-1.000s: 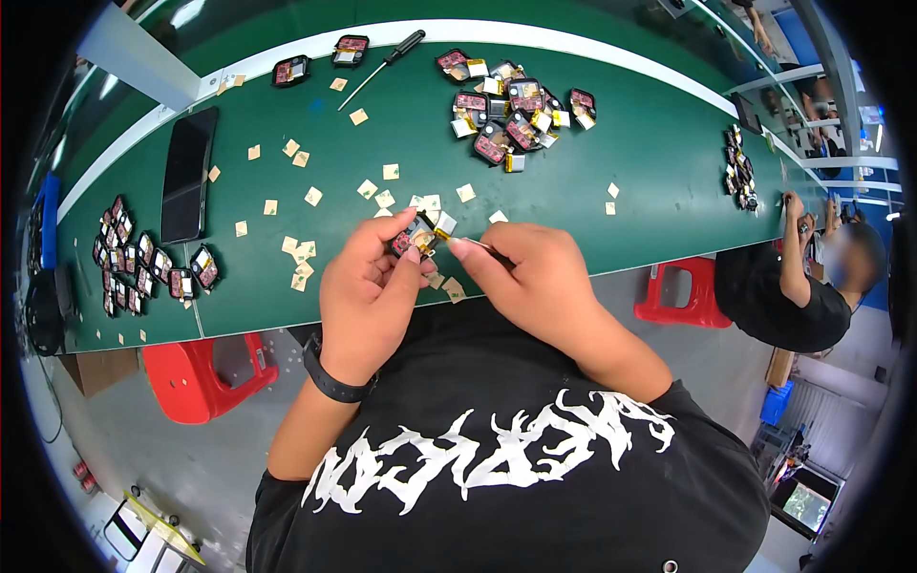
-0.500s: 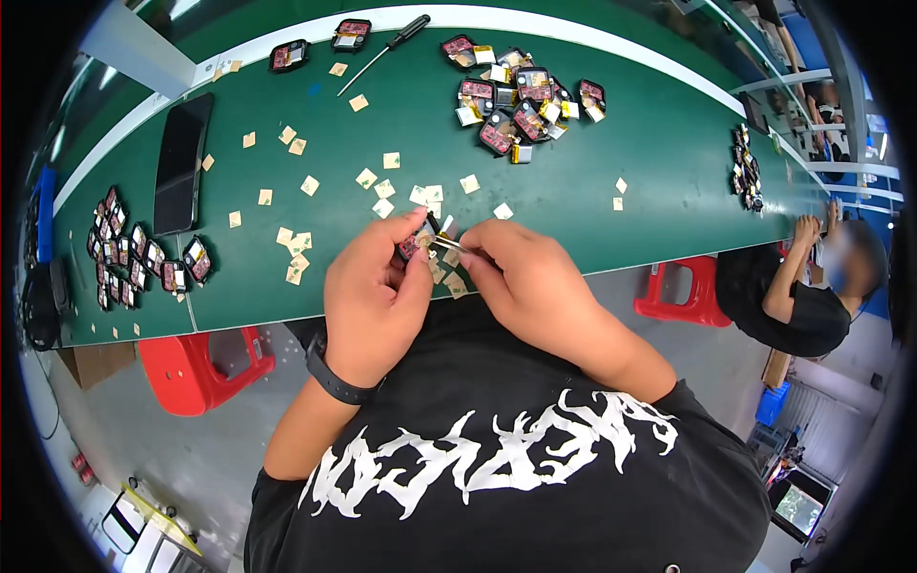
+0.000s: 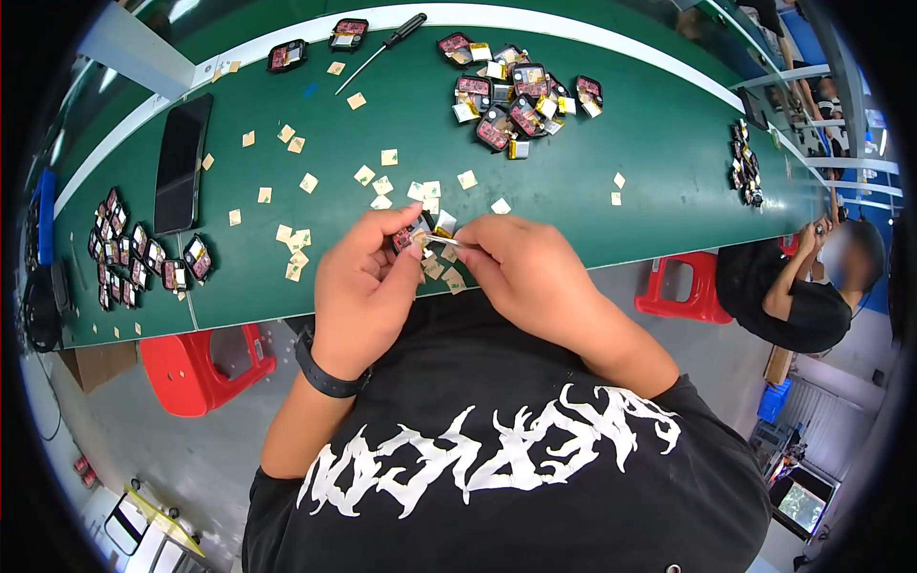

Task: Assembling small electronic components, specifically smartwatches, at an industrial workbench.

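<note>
Holding 1 red board [image 3: 405, 239], the black casing [image 3: 417, 225] is pinched by left fingers [image 3: 409, 265], tweezers [image 3: 443, 241] by right fingers [image 3: 480, 266].

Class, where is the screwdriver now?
In the head view, the screwdriver lies at the top, left of centre, between two black modules and a larger pile.

By the near edge of the green table [image 3: 568, 191], the left hand [image 3: 365, 277] covers part of a small black-cased device [image 3: 404, 236], its inner parts too tiny for me to make out. The right hand [image 3: 521, 263] hides the rear of a thin metal tool [image 3: 444, 241]. Near the table's right end, a co-worker's hands [image 3: 820, 229] are too small to read.
</note>
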`<action>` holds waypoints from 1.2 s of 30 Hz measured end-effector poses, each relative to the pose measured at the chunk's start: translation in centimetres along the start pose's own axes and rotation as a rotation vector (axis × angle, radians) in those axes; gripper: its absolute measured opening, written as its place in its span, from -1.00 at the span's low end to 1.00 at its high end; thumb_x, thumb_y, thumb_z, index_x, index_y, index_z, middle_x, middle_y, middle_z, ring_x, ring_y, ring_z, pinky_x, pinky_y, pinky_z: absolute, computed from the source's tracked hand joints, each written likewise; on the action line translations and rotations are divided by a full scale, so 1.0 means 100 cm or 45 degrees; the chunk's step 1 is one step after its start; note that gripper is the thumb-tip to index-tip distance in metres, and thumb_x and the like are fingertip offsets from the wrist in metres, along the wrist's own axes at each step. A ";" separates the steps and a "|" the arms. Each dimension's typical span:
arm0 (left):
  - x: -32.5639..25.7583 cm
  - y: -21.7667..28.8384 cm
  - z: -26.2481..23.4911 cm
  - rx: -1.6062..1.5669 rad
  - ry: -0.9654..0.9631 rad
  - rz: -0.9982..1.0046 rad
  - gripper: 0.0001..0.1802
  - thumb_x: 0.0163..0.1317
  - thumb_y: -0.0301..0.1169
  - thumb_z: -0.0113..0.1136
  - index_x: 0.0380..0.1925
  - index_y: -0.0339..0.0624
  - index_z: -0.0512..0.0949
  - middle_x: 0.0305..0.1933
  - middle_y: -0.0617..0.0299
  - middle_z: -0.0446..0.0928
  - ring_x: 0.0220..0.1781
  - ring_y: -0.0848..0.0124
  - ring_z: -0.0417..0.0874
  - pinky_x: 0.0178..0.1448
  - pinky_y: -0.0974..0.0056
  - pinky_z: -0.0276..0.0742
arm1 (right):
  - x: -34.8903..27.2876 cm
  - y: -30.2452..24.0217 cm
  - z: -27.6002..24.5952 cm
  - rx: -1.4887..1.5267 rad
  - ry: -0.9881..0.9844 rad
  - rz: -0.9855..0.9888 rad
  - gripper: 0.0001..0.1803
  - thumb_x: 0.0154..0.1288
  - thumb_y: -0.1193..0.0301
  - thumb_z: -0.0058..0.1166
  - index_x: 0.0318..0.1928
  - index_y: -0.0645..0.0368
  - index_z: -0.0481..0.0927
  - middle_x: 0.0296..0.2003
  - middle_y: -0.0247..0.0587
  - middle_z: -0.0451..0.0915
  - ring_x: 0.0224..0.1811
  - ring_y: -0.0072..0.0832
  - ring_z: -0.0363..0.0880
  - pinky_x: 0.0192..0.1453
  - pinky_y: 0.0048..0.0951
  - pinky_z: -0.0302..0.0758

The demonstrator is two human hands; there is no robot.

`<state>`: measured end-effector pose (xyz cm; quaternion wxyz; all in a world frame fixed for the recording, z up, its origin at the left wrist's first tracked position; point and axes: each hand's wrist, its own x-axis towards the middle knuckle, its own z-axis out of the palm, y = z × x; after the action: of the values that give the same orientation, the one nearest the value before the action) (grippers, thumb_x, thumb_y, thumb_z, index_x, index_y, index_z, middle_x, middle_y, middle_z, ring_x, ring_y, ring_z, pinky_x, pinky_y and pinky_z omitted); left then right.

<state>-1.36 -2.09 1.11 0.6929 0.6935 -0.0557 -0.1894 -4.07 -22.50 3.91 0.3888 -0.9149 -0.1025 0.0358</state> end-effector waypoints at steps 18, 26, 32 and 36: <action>0.003 -0.003 -0.007 -0.343 -0.036 -0.044 -0.67 0.51 -0.59 0.03 0.22 -0.41 0.40 -0.02 0.06 0.62 -0.17 0.44 0.71 -0.13 0.36 0.68 | 0.025 0.003 0.007 0.711 0.045 0.366 -0.76 0.36 0.39 0.36 -0.12 0.31 0.66 -0.58 -0.45 0.51 -0.51 -0.76 0.36 -0.46 -0.55 0.30; 0.007 -0.005 -0.008 -0.480 0.000 -0.022 -0.82 0.48 -0.60 0.04 0.04 -0.31 0.41 -0.04 0.08 0.63 -0.14 0.42 0.71 -0.20 0.35 0.70 | 0.030 -0.004 0.002 0.907 -0.169 0.640 -0.82 0.42 0.45 0.30 -0.14 0.34 0.66 -0.43 -0.40 0.66 -0.43 -0.79 0.54 -0.40 -0.70 0.39; 0.006 -0.004 -0.008 -0.515 0.005 -0.023 -0.84 0.48 -0.59 0.04 0.01 -0.31 0.42 -0.04 0.07 0.63 -0.13 0.41 0.73 -0.22 0.35 0.73 | 0.026 -0.005 0.008 1.089 -0.098 0.514 -0.85 0.44 0.45 0.26 -0.12 0.28 0.65 -0.47 -0.40 0.66 -0.48 -0.79 0.50 -0.41 -0.61 0.43; 0.008 -0.005 -0.009 -0.500 0.020 -0.053 -0.87 0.48 -0.60 0.04 -0.02 -0.31 0.42 -0.04 0.08 0.63 -0.10 0.41 0.72 -0.15 0.33 0.76 | 0.026 -0.015 0.010 0.968 -0.026 0.466 -0.84 0.40 0.48 0.29 -0.11 0.31 0.64 -0.44 -0.39 0.65 -0.45 -0.78 0.51 -0.42 -0.62 0.43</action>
<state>-0.47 -1.50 0.43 0.8113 0.5473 0.0020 -0.2056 -1.95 -20.22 4.38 0.6849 -0.7090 0.0783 0.1487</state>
